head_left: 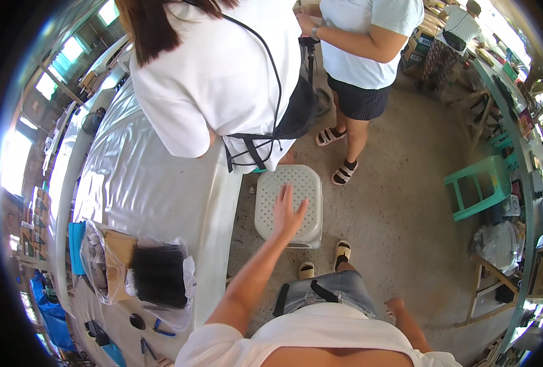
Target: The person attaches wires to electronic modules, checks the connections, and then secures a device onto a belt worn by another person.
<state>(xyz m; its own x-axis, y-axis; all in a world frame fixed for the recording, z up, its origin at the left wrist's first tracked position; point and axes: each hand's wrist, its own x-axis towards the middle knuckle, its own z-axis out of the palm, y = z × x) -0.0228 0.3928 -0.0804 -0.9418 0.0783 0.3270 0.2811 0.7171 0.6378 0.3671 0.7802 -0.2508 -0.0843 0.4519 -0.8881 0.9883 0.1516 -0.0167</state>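
Observation:
Stretched out ahead of me, my left hand [288, 211] is open, thumb apart from the fingers and nothing in it. It is over a pale plastic stool [268, 215] with a perforated seat; whether it touches the seat I cannot tell. My right hand [395, 305] hangs low beside my hip, small in the picture, its fingers loosely extended with no object visible in them. To my left, a table under a shiny plastic cover [161, 159] carries a plastic bag with a bundle of thin black strands [158, 275] and brown cardboard [120, 257].
A person in a white shirt [222, 79] is just beyond the stool, and another person [369, 55] stands farther right. Blue-handled pliers [163, 328] lie on the table's near end. A green stool [482, 186] stands by the right-hand workbench [522, 116].

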